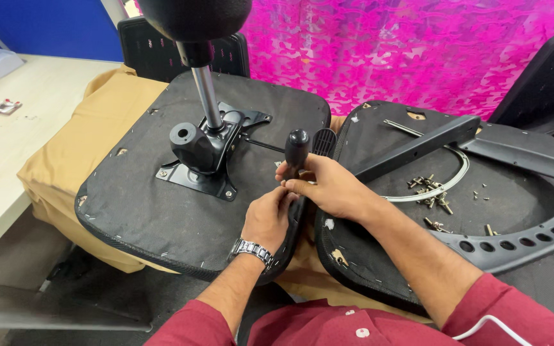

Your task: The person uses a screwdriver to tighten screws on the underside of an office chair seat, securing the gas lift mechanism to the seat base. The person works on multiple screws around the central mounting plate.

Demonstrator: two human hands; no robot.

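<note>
Pink patterned backdrop hanging behind a tan-draped table [59, 160], right hand [328, 189] gripping a black-handled tool [297, 148], left hand [267, 218] curling closed just below it against the upturned chair seat [155, 205], loose screws [431, 195] lying to the right.

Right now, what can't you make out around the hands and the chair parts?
- Head view: what the left hand pinches, hidden by the right hand.
- Lower end of the black handle, covered by the fingers.
- Top of the chair column, cut by the upper edge.
- Screws on the right seat panel: too small to tell their kind.
</note>
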